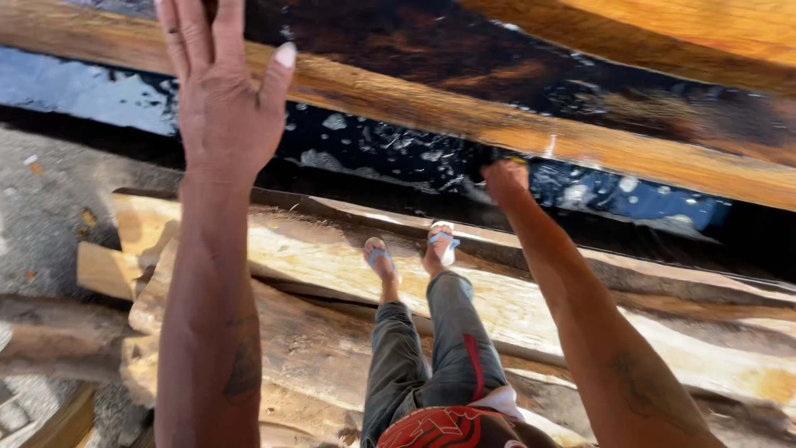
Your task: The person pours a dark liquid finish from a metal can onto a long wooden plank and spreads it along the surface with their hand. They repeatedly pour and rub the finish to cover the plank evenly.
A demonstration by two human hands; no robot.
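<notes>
My left hand (222, 99) is raised at the upper left with its fingers spread, and its palm lies over the lower edge of a long orange-brown plank (431, 112). My right hand (507, 179) is curled into a fist just under the same plank's lower edge. A small dark shape sits at its knuckles, and I cannot tell whether it is held. Between my arms are my own legs in grey trousers (431, 357) and blue-strapped sandals (443, 242), standing on pale rough-sawn slabs (332, 265).
Dark wet liquid with pale flecks (390, 153) lies in a long gap below the plank. A second wet dark board (580, 83) runs above it. Stacked slabs and offcuts (108, 270) cover the ground, with grey gravel (50, 199) at the left.
</notes>
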